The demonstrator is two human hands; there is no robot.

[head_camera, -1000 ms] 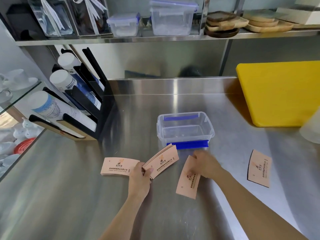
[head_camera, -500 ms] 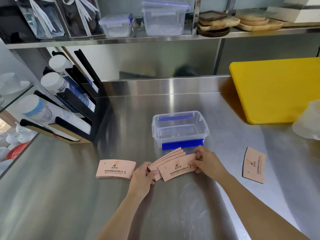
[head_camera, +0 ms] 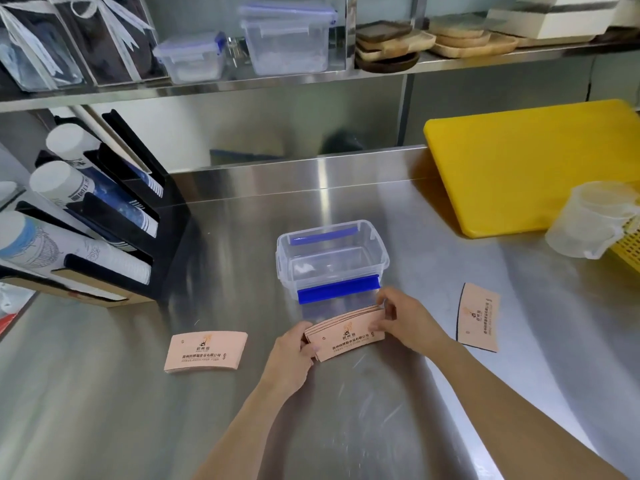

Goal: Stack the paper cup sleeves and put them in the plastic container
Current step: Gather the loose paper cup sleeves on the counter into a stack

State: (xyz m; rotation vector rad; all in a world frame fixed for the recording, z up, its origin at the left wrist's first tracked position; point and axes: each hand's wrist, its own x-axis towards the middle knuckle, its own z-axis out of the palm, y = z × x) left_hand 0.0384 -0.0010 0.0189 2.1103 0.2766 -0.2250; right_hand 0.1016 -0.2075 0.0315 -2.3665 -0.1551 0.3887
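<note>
A small stack of pink paper cup sleeves [head_camera: 346,336] lies on the steel counter just in front of the clear plastic container [head_camera: 332,261] with blue clips. My left hand [head_camera: 292,355] grips the stack's left end and my right hand [head_camera: 405,323] grips its right end. The container stands open with nothing in it. One loose sleeve [head_camera: 206,351] lies flat to the left of my left hand. Another loose sleeve [head_camera: 479,317] lies flat to the right of my right hand.
A black rack of paper cups [head_camera: 86,216] stands at the left. A yellow cutting board [head_camera: 533,168] leans at the back right, with a translucent jug [head_camera: 592,220] and a yellow basket [head_camera: 630,245] in front of it. A shelf [head_camera: 242,88] with containers and wooden plates hangs above.
My right hand brought the sleeve it held onto the fanned sleeves in my left hand. Both hands have now squared them into one tidier stack at the container's front.
</note>
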